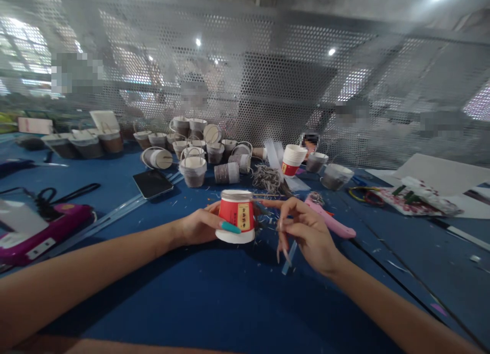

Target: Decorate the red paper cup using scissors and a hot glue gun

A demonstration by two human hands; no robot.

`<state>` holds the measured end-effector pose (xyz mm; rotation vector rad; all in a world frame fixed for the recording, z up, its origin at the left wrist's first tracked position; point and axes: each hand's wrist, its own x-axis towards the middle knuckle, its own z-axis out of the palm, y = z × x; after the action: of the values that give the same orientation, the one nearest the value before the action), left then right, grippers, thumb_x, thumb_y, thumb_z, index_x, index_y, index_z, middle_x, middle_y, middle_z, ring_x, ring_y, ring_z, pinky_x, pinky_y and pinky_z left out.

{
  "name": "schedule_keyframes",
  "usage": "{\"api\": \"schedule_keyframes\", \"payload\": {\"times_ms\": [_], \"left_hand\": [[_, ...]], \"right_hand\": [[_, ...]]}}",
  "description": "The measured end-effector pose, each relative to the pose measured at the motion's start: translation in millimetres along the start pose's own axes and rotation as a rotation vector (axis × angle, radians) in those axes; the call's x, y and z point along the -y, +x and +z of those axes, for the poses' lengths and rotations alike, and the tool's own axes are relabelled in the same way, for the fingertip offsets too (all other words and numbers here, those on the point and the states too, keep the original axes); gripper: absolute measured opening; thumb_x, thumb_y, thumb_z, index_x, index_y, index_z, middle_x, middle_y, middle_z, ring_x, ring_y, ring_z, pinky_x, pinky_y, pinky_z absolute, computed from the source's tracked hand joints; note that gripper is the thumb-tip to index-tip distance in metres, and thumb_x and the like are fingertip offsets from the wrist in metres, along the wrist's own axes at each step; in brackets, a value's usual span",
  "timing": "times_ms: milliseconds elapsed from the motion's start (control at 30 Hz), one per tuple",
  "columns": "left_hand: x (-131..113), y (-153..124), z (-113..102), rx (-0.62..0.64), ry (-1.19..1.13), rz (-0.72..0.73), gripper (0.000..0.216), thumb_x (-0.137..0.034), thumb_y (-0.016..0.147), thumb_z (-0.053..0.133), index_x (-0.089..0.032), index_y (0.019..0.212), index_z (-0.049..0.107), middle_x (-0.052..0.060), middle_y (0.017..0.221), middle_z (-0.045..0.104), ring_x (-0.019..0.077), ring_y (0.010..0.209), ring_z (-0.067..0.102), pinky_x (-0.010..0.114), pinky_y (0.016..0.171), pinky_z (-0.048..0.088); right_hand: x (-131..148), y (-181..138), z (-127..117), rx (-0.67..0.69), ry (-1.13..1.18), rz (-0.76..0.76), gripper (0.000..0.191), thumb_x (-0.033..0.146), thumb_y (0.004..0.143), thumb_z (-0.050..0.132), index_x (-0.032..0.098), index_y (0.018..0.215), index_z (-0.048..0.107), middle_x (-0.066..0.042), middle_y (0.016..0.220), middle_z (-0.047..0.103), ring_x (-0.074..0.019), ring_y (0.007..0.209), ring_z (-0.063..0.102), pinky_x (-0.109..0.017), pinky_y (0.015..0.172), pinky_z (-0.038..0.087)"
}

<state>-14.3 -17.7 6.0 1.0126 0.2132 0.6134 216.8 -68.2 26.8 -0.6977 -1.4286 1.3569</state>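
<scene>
My left hand point(201, 225) grips a red and white paper cup point(234, 216) held upside down, its wide rim facing down. The thumb, with a turquoise nail, presses across the cup's red printed side. Just to the right, my right hand point(306, 234) is close to the cup. Its index finger stretches toward the cup while thumb and middle finger come together. Whatever lies in that pinch is too small to make out. Greyish strands point(262, 222) show between cup and right hand. A pink glue gun point(331, 219) lies behind the right hand, and a clear glue stick point(290, 258) is below its fingers.
Several twine-wrapped cups with handles point(193, 169) crowd the back. A grey twine heap point(267, 178) and stacked paper cups point(293, 157) stand beyond my hands. A phone point(152, 183) and a purple power strip point(46, 231) lie left. A black cord point(394, 280) runs right.
</scene>
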Motion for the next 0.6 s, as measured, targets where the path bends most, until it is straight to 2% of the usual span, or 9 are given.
{"api": "schedule_keyframes", "payload": {"times_ms": [100, 167, 200, 267, 400, 600], "left_hand": [[1.0, -0.6, -1.8, -0.025, 0.01, -0.023, 0.063, -0.016, 0.056, 0.07, -0.011, 0.118, 0.059, 0.012, 0.104, 0.07, 0.0248, 0.097, 0.063, 0.037, 0.089, 0.044], [0.7, -0.4, -1.4, -0.03, 0.009, -0.025, 0.063, -0.016, 0.056, 0.07, -0.012, 0.119, 0.059, 0.011, 0.103, 0.07, 0.0242, 0.095, 0.064, 0.037, 0.089, 0.043], [0.3, -0.3, -0.8, -0.032, 0.007, -0.021, 0.063, -0.015, 0.057, 0.07, -0.012, 0.118, 0.059, 0.011, 0.103, 0.071, 0.0236, 0.094, 0.064, 0.037, 0.088, 0.043], [-1.0, 0.1, 0.6, -0.035, -0.002, -0.01, 0.06, -0.015, 0.058, 0.07, -0.013, 0.118, 0.06, 0.01, 0.103, 0.071, 0.0228, 0.093, 0.064, 0.036, 0.089, 0.043], [-2.2, 0.5, 1.6, -0.015, -0.02, -0.013, 0.06, -0.011, 0.059, 0.069, -0.012, 0.118, 0.059, 0.011, 0.103, 0.071, 0.0232, 0.095, 0.064, 0.036, 0.089, 0.042], [2.8, 2.4, 1.9, -0.094, 0.052, 0.061, 0.059, -0.023, 0.057, 0.08, -0.013, 0.111, 0.061, 0.008, 0.097, 0.072, 0.02, 0.09, 0.065, 0.032, 0.086, 0.045]], "right_hand": [[-0.2, 1.8, -3.1, -0.187, -0.021, -0.035, 0.013, 0.007, 0.073, 0.051, 0.019, 0.075, 0.046, -0.004, 0.109, 0.064, -0.0014, 0.035, 0.047, -0.022, 0.036, 0.048], [0.2, 0.6, -4.8, -0.25, -0.045, -0.114, 0.015, 0.006, 0.074, 0.051, 0.02, 0.076, 0.046, -0.002, 0.103, 0.065, -0.0016, 0.035, 0.045, -0.021, 0.034, 0.046], [0.4, -0.7, -5.2, -0.235, -0.051, -0.15, 0.015, 0.007, 0.074, 0.051, 0.02, 0.077, 0.046, -0.002, 0.102, 0.065, -0.0021, 0.036, 0.045, -0.021, 0.035, 0.046], [0.7, -4.0, -4.5, -0.117, -0.053, -0.182, 0.013, 0.009, 0.075, 0.052, 0.02, 0.079, 0.049, -0.003, 0.106, 0.064, -0.0031, 0.039, 0.048, -0.022, 0.038, 0.048], [0.6, -9.6, 2.8, 0.144, -0.093, -0.065, 0.012, 0.009, 0.075, 0.054, 0.019, 0.081, 0.054, -0.007, 0.124, 0.058, -0.0027, 0.049, 0.052, -0.022, 0.047, 0.051], [-1.1, -10.7, 8.9, 0.265, -0.112, 0.053, 0.024, 0.004, 0.075, 0.054, 0.022, 0.091, 0.053, -0.004, 0.139, 0.044, -0.0006, 0.055, 0.046, -0.021, 0.056, 0.052]]}}
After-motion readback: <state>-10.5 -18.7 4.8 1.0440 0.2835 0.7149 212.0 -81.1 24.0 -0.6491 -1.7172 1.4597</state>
